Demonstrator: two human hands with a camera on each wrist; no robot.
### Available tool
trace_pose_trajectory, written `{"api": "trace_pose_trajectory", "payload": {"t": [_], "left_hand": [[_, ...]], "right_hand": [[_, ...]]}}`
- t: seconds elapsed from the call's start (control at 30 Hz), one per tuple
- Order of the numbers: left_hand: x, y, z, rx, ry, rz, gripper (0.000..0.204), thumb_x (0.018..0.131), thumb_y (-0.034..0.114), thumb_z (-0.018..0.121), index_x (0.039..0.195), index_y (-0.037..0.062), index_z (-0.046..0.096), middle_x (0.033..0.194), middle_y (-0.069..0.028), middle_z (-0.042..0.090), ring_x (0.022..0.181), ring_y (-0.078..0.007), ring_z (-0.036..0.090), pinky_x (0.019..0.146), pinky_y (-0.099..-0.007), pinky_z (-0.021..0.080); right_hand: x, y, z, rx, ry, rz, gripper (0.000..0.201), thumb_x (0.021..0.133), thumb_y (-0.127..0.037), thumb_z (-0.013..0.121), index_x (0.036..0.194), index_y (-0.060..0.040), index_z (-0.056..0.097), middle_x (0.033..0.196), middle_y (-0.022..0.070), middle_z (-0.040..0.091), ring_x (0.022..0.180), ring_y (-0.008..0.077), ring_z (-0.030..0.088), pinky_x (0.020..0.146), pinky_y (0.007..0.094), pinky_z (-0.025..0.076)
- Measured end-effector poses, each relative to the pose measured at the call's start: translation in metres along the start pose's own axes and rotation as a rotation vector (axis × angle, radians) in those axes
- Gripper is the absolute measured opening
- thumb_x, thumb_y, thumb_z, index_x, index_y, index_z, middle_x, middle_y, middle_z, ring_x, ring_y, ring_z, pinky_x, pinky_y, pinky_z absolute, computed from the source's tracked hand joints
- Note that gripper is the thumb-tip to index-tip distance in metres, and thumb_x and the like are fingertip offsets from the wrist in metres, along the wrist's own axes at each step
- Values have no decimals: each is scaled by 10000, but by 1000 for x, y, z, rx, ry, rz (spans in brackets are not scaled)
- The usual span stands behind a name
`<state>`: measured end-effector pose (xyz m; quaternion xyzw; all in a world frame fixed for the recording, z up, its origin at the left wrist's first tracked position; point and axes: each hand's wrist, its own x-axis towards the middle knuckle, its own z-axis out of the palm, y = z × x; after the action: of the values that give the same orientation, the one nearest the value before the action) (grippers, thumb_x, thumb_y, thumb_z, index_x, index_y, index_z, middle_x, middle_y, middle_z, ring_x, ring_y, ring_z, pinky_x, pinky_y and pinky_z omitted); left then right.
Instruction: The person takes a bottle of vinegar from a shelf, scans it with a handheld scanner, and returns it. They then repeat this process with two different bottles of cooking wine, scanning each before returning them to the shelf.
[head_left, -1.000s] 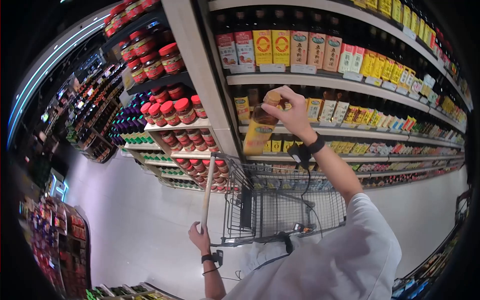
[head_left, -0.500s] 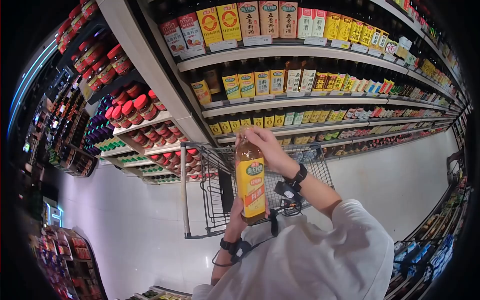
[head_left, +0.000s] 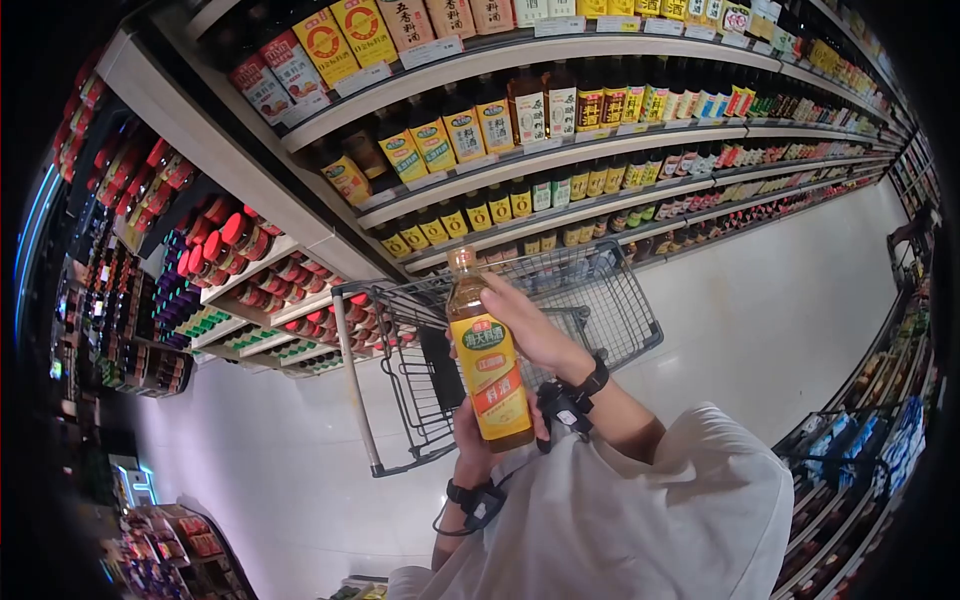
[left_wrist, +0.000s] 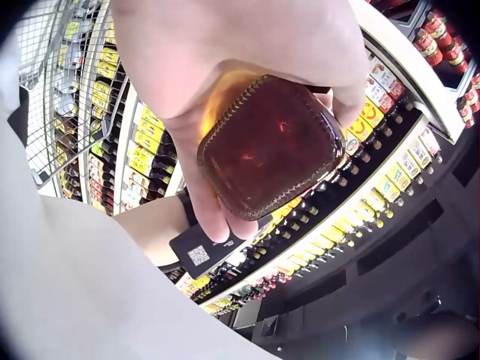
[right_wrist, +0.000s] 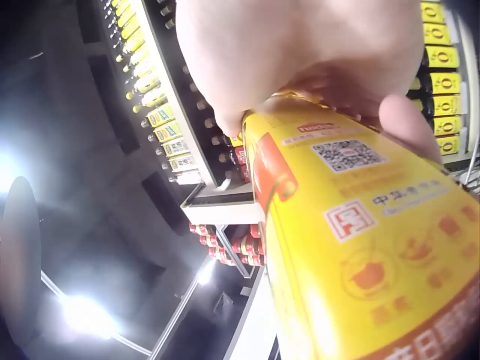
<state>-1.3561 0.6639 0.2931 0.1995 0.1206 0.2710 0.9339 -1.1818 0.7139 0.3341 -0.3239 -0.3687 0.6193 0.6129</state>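
Observation:
Both hands hold a cooking wine bottle [head_left: 492, 380] in front of the chest, its yellow label facing up toward the head view and its cap pointing away, toward the shelves. My right hand [head_left: 525, 325] grips the upper body just below the neck. Lower down, my left hand [head_left: 468, 430] is wrapped around the bottle near its base. In the left wrist view the squarish dark amber base [left_wrist: 270, 154] shows, with fingers and thumb around it. The right wrist view shows a printed label side with a QR code [right_wrist: 349, 155], under the right hand.
A wire shopping cart [head_left: 640, 335] stands just beyond the bottle, its handle [head_left: 357, 390] at the left. Behind it run long shelves [head_left: 400, 205] of bottled seasonings. Red-lidded jars [head_left: 240, 232] fill a shelf end at the left. More shelving lies at the lower right.
The right hand has brought the bottle from the shelf front down to the chest. The left hand has left the cart handle and taken hold of the bottle's lower part. The view has turned rightward.

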Motion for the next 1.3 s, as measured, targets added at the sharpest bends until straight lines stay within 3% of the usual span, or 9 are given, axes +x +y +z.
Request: {"api": "trace_pose_trajectory", "payload": {"t": [0.07, 0.17, 0.27, 0.37, 0.47, 0.7, 1.1, 1.2, 1.3], "left_hand": [[-1, -1, -2, -20, -39, 2, 806, 934, 652, 315, 1291, -58, 453, 1071, -234, 600, 839, -377, 664, 758, -486, 548], [-2, -3, -6, 1, -68, 13, 801, 926, 662, 350, 1295, -41, 450, 1083, -242, 603, 819, -373, 667, 751, -491, 553], [-4, -6, -18, 159, -38, 95, 716, 973, 545, 430, 1381, -43, 395, 1204, -229, 581, 985, -329, 655, 886, -442, 527], [-10, -4, 11, 977, 422, 344, 627, 1002, 306, 518, 1470, -51, 301, 1325, -190, 533, 1182, -256, 569, 1023, -367, 438], [-13, 9, 12, 873, 287, 239, 640, 980, 104, 538, 1520, -38, 226, 1395, -149, 486, 1283, -212, 477, 1088, -322, 351], [-14, 11, 4, 992, 166, 212, 793, 885, 108, 683, 1503, -23, 205, 1290, -168, 549, 1167, -233, 582, 927, -358, 506], [-8, 25, 28, 1048, 217, -17, 761, 842, 82, 752, 1407, 33, 244, 1294, -172, 513, 1206, -227, 550, 985, -378, 481], [-6, 15, 11, 1111, 245, 195, 626, 910, 153, 703, 1352, -1, 286, 1110, -153, 640, 964, -189, 660, 800, -301, 534], [-6, 16, 7, 1003, 290, 248, 451, 997, 154, 566, 1328, 2, 300, 1084, -134, 630, 929, -159, 632, 805, -292, 504]], "right_hand": [[-3, -2, 1, 3, -21, 5, 546, 1062, -346, 423, 1513, -97, 241, 1094, 167, 651, 934, 273, 699, 813, 379, 581], [-5, 4, -1, 33, -17, 6, 529, 1063, -366, 412, 1498, -103, 264, 1075, 150, 656, 922, 270, 701, 810, 372, 580], [-11, 0, 8, 190, 28, 46, 502, 1062, -414, 395, 1441, -86, 367, 1047, 119, 663, 911, 234, 694, 798, 358, 575], [-10, 4, 4, 424, 137, 114, 463, 1048, -455, 431, 1240, -46, 535, 1060, 69, 652, 925, 149, 662, 805, 291, 552], [-9, 7, 5, 464, 264, 93, 473, 1037, -498, 426, 1131, -55, 562, 933, 74, 670, 800, 168, 682, 715, 305, 570], [-13, 13, -4, 382, 173, 158, 597, 1031, -559, 358, 1293, -59, 552, 928, 72, 646, 777, 185, 644, 694, 333, 562], [-12, 17, 1, 504, 165, 203, 591, 1027, -556, 388, 1278, -49, 560, 965, 80, 654, 833, 163, 653, 683, 309, 560], [-13, 20, 2, 459, 215, 222, 590, 1026, -558, 387, 1266, -50, 565, 945, 76, 652, 812, 166, 653, 670, 308, 558], [-12, 25, 7, 465, 233, 214, 597, 1027, -564, 378, 1260, -48, 566, 915, 76, 651, 784, 170, 651, 652, 309, 554]]}}
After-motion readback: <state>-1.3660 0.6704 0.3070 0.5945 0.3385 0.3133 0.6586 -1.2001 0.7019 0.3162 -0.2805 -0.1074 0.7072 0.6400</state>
